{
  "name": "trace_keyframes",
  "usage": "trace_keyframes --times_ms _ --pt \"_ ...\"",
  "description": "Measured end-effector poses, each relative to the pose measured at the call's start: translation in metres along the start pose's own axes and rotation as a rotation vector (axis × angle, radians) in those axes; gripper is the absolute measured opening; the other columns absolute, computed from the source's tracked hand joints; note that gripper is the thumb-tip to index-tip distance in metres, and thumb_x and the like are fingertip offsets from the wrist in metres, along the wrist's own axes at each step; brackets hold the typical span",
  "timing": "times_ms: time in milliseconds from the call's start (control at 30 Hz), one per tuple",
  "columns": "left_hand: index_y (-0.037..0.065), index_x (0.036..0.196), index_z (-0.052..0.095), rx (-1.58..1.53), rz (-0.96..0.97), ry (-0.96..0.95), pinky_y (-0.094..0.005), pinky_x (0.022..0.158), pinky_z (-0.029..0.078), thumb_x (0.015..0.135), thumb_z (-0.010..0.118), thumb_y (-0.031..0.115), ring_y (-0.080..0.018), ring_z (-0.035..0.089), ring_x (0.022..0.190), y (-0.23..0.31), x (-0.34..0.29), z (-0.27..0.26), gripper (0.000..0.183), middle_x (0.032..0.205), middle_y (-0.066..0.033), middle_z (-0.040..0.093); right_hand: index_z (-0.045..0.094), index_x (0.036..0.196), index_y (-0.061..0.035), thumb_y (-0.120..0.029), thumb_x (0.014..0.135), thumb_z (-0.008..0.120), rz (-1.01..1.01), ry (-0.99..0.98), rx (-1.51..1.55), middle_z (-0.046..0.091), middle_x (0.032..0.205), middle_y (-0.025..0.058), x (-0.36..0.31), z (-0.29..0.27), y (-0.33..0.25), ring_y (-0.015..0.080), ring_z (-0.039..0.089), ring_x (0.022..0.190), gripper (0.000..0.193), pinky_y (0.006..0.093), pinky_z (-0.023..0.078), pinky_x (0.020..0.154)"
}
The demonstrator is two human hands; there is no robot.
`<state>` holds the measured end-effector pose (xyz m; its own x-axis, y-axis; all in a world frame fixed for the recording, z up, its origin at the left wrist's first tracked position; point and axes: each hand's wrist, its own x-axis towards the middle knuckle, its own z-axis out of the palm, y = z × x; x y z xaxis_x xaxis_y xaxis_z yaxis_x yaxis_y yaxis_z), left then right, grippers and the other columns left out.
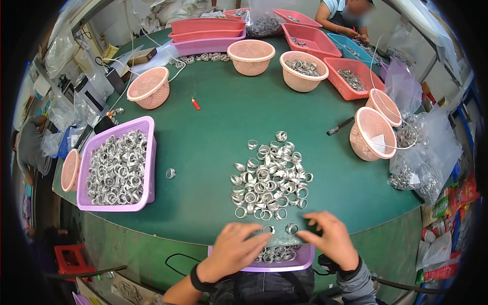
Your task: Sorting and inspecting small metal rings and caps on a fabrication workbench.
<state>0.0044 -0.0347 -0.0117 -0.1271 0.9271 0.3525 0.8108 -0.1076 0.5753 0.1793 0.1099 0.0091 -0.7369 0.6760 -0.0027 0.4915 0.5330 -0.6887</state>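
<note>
A loose heap of silver metal rings (pixel 269 178) lies on the green tabletop in front of me. My left hand (pixel 235 249) is at the table's near edge, fingers stretched out and apart, the tips beside a single ring (pixel 268 230). Whether they touch it I cannot tell. To the right, my right hand (pixel 331 239) is open, thumb and fingers spread. Its thumb tip is close to another ring (pixel 292 229), which stands on the table between the two hands. Below the edge, a purple tray (pixel 304 259) with more rings sits at my lap, partly hidden by my left hand.
A purple basket (pixel 151 157) full of rings stands at the left, with one stray ring (pixel 171 173) beside it. Peach baskets (pixel 251 58), red trays (pixel 310 40), a red pencil (pixel 195 104) and a black marker (pixel 340 126) lie farther out. Another person (pixel 340 20) works at the far right.
</note>
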Motion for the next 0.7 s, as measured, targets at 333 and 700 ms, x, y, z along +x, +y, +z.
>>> trace_keyframes --times_ms 333,700 --pt "0.006 0.097 0.057 0.095 -0.025 -0.047 -0.0334 0.068 0.044 0.071 0.061 0.007 -0.0251 0.056 0.076 -0.031 0.029 0.008 0.026 0.084 -0.0087 0.058 0.06 0.084 -0.0052 -0.014 0.07 0.066 -0.231 -0.056 -0.086 0.054 0.076 0.007 0.016 0.017 -0.013 0.0252 0.053 0.072 0.017 0.0332 0.043 0.065" --pt "0.006 0.088 0.059 0.132 -0.09 -0.079 -0.0311 0.059 0.04 0.068 0.067 0.019 -0.0211 0.052 0.069 0.001 0.012 0.011 0.026 0.077 -0.0041 0.054 0.057 0.09 -0.0055 -0.009 0.066 0.068 -0.193 0.05 0.0 0.054 0.084 0.0083 0.0 0.02 0.0 0.0253 0.051 0.077 0.027 0.0338 0.043 0.068"
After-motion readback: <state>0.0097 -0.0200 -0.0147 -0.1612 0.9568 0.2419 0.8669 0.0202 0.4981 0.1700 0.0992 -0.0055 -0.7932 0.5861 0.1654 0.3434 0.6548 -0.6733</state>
